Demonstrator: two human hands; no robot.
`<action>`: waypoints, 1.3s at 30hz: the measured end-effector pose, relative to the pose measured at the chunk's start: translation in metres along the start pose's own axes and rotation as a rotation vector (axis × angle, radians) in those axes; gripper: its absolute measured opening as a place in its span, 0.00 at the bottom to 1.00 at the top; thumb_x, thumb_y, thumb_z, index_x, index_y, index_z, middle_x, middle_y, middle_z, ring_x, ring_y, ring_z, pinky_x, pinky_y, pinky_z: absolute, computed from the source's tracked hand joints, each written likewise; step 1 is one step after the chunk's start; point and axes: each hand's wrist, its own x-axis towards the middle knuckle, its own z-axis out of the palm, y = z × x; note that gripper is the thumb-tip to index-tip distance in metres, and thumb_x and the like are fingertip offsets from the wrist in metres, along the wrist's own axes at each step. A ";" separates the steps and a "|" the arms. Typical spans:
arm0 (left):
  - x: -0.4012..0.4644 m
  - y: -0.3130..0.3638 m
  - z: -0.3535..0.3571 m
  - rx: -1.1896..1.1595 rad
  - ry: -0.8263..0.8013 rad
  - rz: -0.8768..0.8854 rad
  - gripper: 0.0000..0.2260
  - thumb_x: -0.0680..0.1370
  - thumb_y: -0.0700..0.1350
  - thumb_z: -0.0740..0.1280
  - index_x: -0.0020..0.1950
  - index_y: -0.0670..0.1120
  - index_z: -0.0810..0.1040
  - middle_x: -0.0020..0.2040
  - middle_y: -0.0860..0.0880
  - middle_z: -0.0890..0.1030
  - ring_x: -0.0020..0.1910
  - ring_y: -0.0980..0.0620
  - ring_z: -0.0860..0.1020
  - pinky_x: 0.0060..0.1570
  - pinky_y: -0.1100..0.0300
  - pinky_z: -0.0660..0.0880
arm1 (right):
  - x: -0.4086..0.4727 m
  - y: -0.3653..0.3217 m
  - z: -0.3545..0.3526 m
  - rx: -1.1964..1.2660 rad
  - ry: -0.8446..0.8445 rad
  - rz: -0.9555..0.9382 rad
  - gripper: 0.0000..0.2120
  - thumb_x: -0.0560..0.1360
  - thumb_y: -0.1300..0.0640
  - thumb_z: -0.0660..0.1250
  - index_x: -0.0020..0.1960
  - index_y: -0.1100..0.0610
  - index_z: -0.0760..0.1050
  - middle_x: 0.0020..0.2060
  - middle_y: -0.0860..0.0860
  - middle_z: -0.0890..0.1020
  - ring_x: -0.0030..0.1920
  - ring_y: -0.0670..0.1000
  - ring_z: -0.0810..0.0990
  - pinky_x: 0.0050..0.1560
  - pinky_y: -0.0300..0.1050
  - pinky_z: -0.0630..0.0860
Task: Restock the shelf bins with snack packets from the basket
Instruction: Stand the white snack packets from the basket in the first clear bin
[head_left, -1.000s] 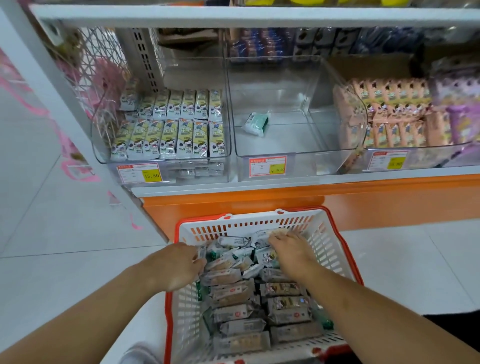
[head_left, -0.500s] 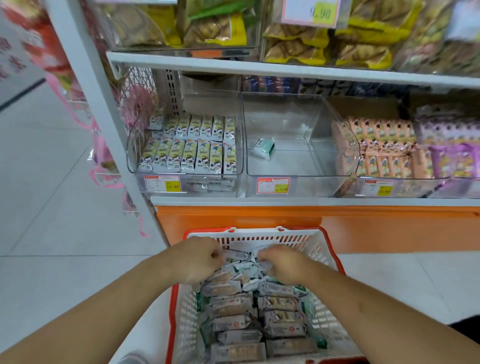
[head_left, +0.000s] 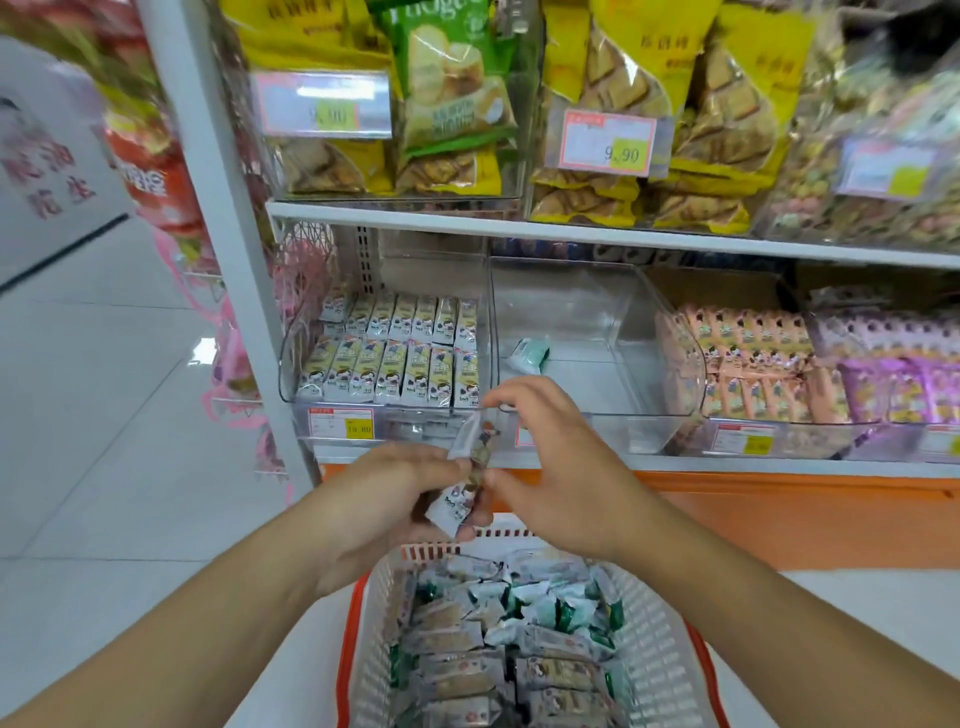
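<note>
I see my left hand (head_left: 395, 499) gripping a few snack packets (head_left: 460, 499) above the basket's (head_left: 654, 639) far rim, in front of the left shelf bin (head_left: 387, 364). My right hand (head_left: 550, 462) pinches the top packet's upper end.

A shop aisle is shown. Clear shelf bins (head_left: 597, 332) are stocked with packaged snacks, and price tags (head_left: 607, 141) marked 9.90 are fixed to them.
</note>
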 end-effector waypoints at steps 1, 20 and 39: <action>0.001 0.002 -0.002 -0.092 0.006 0.005 0.13 0.83 0.41 0.66 0.62 0.32 0.79 0.54 0.33 0.84 0.51 0.40 0.85 0.50 0.48 0.84 | -0.001 -0.002 0.000 0.031 0.029 0.002 0.27 0.78 0.48 0.73 0.73 0.42 0.65 0.70 0.35 0.64 0.74 0.40 0.63 0.76 0.46 0.65; 0.026 0.011 -0.034 0.210 0.170 0.043 0.10 0.83 0.49 0.68 0.55 0.44 0.83 0.53 0.40 0.84 0.56 0.39 0.83 0.54 0.42 0.82 | 0.021 -0.004 0.026 0.186 0.085 0.172 0.33 0.68 0.44 0.83 0.66 0.35 0.68 0.63 0.32 0.74 0.62 0.35 0.74 0.63 0.43 0.74; 0.040 0.030 -0.131 1.311 0.440 0.284 0.20 0.87 0.59 0.47 0.36 0.58 0.62 0.36 0.52 0.70 0.46 0.49 0.75 0.63 0.46 0.69 | 0.312 -0.010 0.071 -0.089 -0.052 0.179 0.39 0.72 0.45 0.80 0.75 0.51 0.63 0.68 0.52 0.75 0.59 0.56 0.80 0.52 0.52 0.80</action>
